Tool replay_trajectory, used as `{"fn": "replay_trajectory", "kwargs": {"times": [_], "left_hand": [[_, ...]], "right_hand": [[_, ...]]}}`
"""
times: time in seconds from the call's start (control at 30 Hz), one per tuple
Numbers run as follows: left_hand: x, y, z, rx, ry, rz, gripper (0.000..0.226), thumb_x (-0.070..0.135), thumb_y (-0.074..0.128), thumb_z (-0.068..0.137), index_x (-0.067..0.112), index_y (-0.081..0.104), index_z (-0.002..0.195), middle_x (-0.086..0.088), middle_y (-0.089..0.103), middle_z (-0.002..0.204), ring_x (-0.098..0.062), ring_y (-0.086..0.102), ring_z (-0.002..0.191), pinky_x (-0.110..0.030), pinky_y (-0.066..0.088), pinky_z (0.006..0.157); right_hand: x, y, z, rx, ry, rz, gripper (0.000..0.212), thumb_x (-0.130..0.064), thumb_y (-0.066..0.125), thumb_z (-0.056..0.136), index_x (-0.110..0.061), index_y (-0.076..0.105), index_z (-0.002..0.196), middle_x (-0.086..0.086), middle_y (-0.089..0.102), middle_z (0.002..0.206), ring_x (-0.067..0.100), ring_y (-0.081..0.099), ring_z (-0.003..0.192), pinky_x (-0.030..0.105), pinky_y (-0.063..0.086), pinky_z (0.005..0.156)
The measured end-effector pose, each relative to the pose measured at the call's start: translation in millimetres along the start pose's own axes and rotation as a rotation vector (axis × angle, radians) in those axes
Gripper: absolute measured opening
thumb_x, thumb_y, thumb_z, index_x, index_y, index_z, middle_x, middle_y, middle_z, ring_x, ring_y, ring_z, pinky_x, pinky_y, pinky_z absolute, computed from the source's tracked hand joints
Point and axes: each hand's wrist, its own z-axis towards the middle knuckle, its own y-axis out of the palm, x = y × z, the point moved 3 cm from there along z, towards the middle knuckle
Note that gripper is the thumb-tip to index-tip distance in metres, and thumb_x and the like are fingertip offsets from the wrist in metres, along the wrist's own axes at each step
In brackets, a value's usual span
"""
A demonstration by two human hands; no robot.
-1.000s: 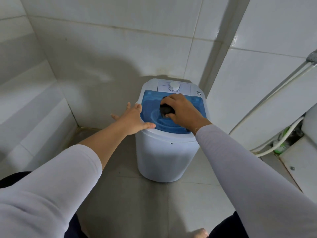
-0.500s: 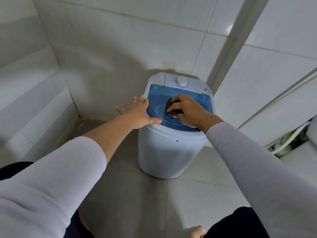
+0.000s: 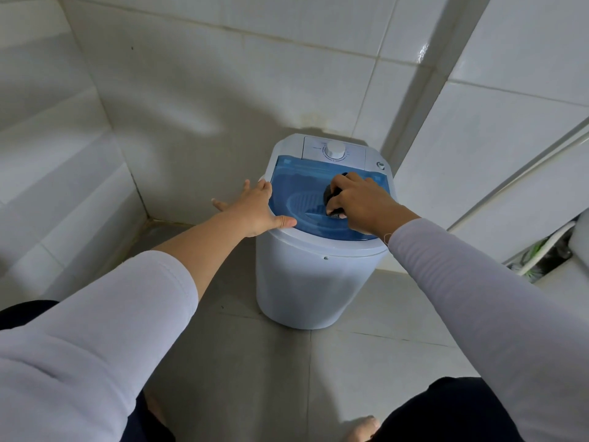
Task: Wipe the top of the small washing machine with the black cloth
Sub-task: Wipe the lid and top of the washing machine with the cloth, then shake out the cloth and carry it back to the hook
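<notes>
Head view. Your left hand lies flat and open on the left rim of the small washing machine, fingers spread and reaching past the edge toward the wall, thumb laid along the near rim; its grip is apart and holds nothing. The left forearm is bare from the elbow, the white sleeve pushed up above it.

Your right hand is knuckles-up over the blue lid, fingers curled down, grip clamped on the black cloth. The cloth is bunched into a dark wad, only its left edge showing from under the fingers, and it is pressed against the lid right of centre. The right arm is covered to the wrist by a white sleeve.

The machine is a squat, round-bodied tub of smooth white plastic standing on the floor in a tiled corner. Its lid is translucent blue plastic, glossy, with a ribbed curved shape visible through it. Behind the lid sits a flat white control panel carrying a round white dial. The walls are large glossy white tiles; the floor is matt grey tile with thin grout lines. A bare foot shows at the bottom edge.
</notes>
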Motion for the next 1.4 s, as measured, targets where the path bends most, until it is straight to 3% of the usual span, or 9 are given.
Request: {"fn": "replay_trajectory", "kwargs": {"times": [0.13,0.3,0.53,0.7,0.83,0.9,1.03,1.23,1.4], "left_hand": [[-0.7,0.2,0.9,0.006,-0.002,-0.003,0.103,0.07,0.054,0.076,0.024,0.002,0.152,0.007,0.001,0.161,-0.022,-0.009,0.149,-0.075,0.002,0.104],[0.0,0.7,-0.8,-0.005,-0.007,-0.018,0.102,0.068,0.053,0.077,0.023,0.0,0.152,0.005,-0.001,0.162,-0.022,-0.011,0.149,-0.074,0.0,0.106],[0.0,1.0,-0.1,-0.011,0.009,-0.026,0.103,0.067,0.055,0.077,0.022,0.001,0.152,0.006,-0.003,0.161,-0.022,-0.011,0.149,-0.075,0.001,0.105],[2.6,-3.2,-1.8,-0.014,0.031,-0.003,0.101,0.066,0.055,0.077,0.021,0.005,0.152,0.006,0.001,0.161,-0.023,-0.01,0.149,-0.075,0.003,0.105],[4.2,-5.7,-4.5,-0.012,0.031,-0.001,0.099,0.065,0.056,0.078,0.019,0.008,0.151,0.004,0.004,0.161,-0.023,-0.008,0.149,-0.075,0.005,0.106],[4.7,-6.8,-5.4,-0.012,0.028,0.021,0.099,0.066,0.056,0.078,0.02,0.008,0.152,0.005,0.004,0.161,-0.022,-0.009,0.149,-0.075,0.007,0.106],[4.5,-8.1,-1.0,-0.028,0.057,0.037,0.098,0.065,0.058,0.076,0.025,0.01,0.152,0.004,0.002,0.161,-0.022,-0.012,0.148,-0.076,0.006,0.105],[28.8,-21.3,11.6,0.029,0.167,-0.076,0.051,0.053,0.046,0.092,0.038,0.04,0.14,0.01,0.009,0.161,-0.017,-0.007,0.149,-0.074,0.003,0.106],[60.2,-20.0,29.7,-0.029,0.203,-0.02,0.038,0.03,0.038,0.101,0.035,0.045,0.138,0.011,0.009,0.161,-0.019,-0.007,0.149,-0.071,0.002,0.109]], "right_hand": [[5.4,1.2,-4.2,0.009,0.042,0.017,0.035,-0.009,0.06,0.085,-0.022,0.063,0.118,0.007,0.048,0.124,0.028,0.041,0.118,0.04,0.04,0.094],[16.5,13.1,-17.2,0.123,0.201,0.278,0.032,-0.002,0.057,0.086,-0.017,0.066,0.113,0.012,0.051,0.114,0.031,0.049,0.105,0.037,0.046,0.091],[29.5,8.7,-23.7,0.142,0.381,0.549,0.027,-0.004,0.055,0.086,-0.017,0.065,0.108,0.013,0.055,0.114,0.029,0.052,0.105,0.028,0.037,0.089],[32.4,-10.2,-22.9,0.286,0.413,0.702,0.029,-0.006,0.059,0.085,-0.018,0.062,0.111,0.009,0.059,0.116,0.021,0.051,0.102,0.025,0.034,0.088],[18.5,-9.6,-17.0,0.113,0.282,0.863,0.05,-0.007,0.069,0.078,-0.027,0.053,0.121,0.005,0.057,0.127,0.017,0.051,0.112,0.031,0.04,0.102],[16.5,-7.7,-17.1,-0.005,0.268,0.928,0.061,-0.013,0.073,0.077,-0.031,0.045,0.128,0.004,0.054,0.131,0.016,0.049,0.112,0.027,0.038,0.098],[28.1,-12.0,-18.3,0.05,0.349,1.056,0.048,-0.02,0.062,0.087,-0.032,0.045,0.13,0.007,0.059,0.122,0.019,0.056,0.11,0.026,0.038,0.091],[44.3,-7.6,-10.2,0.201,0.574,0.991,0.031,-0.013,0.039,0.094,-0.021,0.059,0.117,0.008,0.066,0.107,0.025,0.064,0.097,0.043,0.052,0.092],[47.4,-2.3,-0.2,0.17,0.641,0.828,0.032,-0.012,0.04,0.095,-0.012,0.061,0.119,0.013,0.064,0.12,0.027,0.059,0.101,0.025,0.041,0.087]]}}
